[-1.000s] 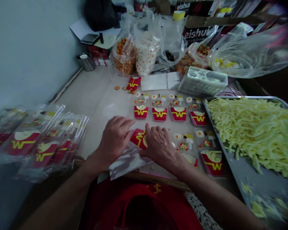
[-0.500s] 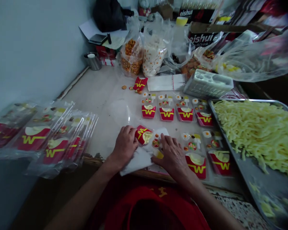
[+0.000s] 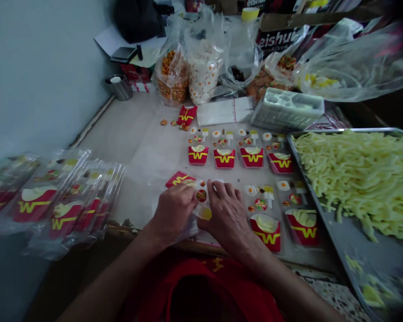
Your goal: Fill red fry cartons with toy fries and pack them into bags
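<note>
Between my hands lies a clear blister tray (image 3: 201, 196) on its side, with a red carton piece marked with a yellow W (image 3: 179, 178) at its left end and small toy-like food pieces beside it. A clear plastic bag (image 3: 156, 190) lies around its left end. My left hand (image 3: 176, 208) is closed, its curled fingers gripping the bag over the carton piece; the fingertips are partly hidden. My right hand (image 3: 226, 212) holds the tray's right end, thumb on the near edge and fingers on the far edge. It covers that end.
Filled blister trays (image 3: 224, 158) stand in rows behind and to the right. Bagged packs (image 3: 36, 201) overlap at the left table edge. A metal tray (image 3: 337, 241) of pale yellow strips is at right. Clear bags of small pieces (image 3: 204, 74) and a white plastic box (image 3: 289, 109) stand behind.
My left hand has curled from lying on the tray's left end into a grip on the bag. The bag now covers more of the carton end. The view has shifted slightly.
</note>
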The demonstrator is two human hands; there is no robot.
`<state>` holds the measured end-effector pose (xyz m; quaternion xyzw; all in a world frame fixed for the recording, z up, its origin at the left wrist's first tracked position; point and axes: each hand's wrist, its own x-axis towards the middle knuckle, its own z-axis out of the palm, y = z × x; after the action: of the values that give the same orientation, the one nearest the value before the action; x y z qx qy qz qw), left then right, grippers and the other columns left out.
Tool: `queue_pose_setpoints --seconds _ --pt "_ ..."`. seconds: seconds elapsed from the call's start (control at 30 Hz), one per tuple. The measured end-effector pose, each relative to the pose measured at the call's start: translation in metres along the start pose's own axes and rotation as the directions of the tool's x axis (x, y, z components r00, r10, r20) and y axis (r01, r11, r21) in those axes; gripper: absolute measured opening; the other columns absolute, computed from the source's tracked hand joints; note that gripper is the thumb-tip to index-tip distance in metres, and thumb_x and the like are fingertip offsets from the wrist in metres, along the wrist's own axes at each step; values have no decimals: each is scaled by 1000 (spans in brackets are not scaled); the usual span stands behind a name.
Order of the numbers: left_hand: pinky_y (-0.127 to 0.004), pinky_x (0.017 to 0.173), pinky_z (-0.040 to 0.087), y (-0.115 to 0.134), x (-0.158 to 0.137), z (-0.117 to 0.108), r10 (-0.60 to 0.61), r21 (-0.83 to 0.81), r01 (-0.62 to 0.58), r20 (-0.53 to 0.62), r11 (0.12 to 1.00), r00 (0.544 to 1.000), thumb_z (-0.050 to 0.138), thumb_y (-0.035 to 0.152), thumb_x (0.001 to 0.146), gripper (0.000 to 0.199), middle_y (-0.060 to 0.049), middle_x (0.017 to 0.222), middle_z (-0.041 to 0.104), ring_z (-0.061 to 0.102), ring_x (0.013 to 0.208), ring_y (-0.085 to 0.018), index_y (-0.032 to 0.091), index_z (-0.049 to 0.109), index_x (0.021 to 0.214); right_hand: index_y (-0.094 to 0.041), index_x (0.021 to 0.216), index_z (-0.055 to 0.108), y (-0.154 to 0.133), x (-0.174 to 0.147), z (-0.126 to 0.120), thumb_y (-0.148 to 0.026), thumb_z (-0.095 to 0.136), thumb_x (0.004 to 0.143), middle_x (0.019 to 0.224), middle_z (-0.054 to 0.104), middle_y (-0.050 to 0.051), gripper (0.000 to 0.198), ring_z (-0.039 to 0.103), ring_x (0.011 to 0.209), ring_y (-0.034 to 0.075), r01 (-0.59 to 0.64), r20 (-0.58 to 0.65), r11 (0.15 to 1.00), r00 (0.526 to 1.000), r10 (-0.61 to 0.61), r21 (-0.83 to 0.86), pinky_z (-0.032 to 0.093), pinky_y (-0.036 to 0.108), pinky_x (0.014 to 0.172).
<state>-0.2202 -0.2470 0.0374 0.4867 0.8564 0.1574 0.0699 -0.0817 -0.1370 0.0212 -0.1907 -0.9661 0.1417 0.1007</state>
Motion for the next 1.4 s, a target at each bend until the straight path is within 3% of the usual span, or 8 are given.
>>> queue_pose_setpoints --seconds 0.13,0.33,0.43,0.73,0.97,1.13,1.23,1.4 --pt "-27 68 45 -12 0 -4 -280 -276 253 -65 927 958 66 29 83 11 -1 77 73 64 69 -15 20 73 82 -16 155 34 16 0 3 -50 83 69 144 49 21 105 50 122 36 -130 -61 920 985 163 371 45 51 96" --pt "-26 68 47 -24 4 -7 -333 -358 282 -89 890 939 67 29 80 11 0 74 73 65 67 -15 20 73 79 -16 124 65 27 -20 14 -57 71 83 77 64 3 58 45 55 9 -502 506 -83 830 236 861 33 24 50" --pt "-26 68 47 -18 0 -7 -319 -295 273 -123 916 940 65 25 81 8 -1 76 74 65 69 -15 20 71 78 -15 95 73 19 -24 15 -49 82 75 75 67 3 40 38 46 4 -476 537 -259 798 274 840 24 22 45" --pt "-21 73 53 33 -37 15 -44 -485 -85 -248 871 968 61 11 89 15 1 85 76 70 75 -11 21 71 90 -15 73 69 3 -9 27 -53 74 81 47 47 -5 39 31 39 5 -481 498 -130 839 218 867 20 20 40" --pt "-64 122 21 -19 -45 -65 349 30 -348 -10 937 937 79 52 77 93 -13 157 41 37 146 -36 36 33 156 -21 75 74 12 6 -4 -53 81 73 67 67 5 33 27 39 6 -614 612 -16 783 114 789 17 25 38" --pt "-49 108 44 -59 -69 -100 -126 158 135 -67 978 990 80 40 69 89 -12 135 55 55 122 -31 33 44 150 -23 107 74 -42 49 -2 -54 74 81 87 71 5 40 42 46 7 -410 409 28 911 53 911 29 24 43" --pt "-43 98 49 -97 -90 -113 -414 197 445 -180 873 892 74 41 75 76 -11 115 63 60 107 -28 26 51 145 -24 130 64 -58 57 11 -54 72 83 108 71 8 56 57 64 12 -278 268 192 961 75 941 41 26 54" --pt "-40 96 48 -159 -102 -168 -536 244 641 -380 728 754 67 62 79 78 -10 113 65 61 106 -28 27 50 145 -18 121 70 -37 39 32 -59 70 82 64 62 1 56 58 65 18 -327 343 423 939 40 845 43 29 60"
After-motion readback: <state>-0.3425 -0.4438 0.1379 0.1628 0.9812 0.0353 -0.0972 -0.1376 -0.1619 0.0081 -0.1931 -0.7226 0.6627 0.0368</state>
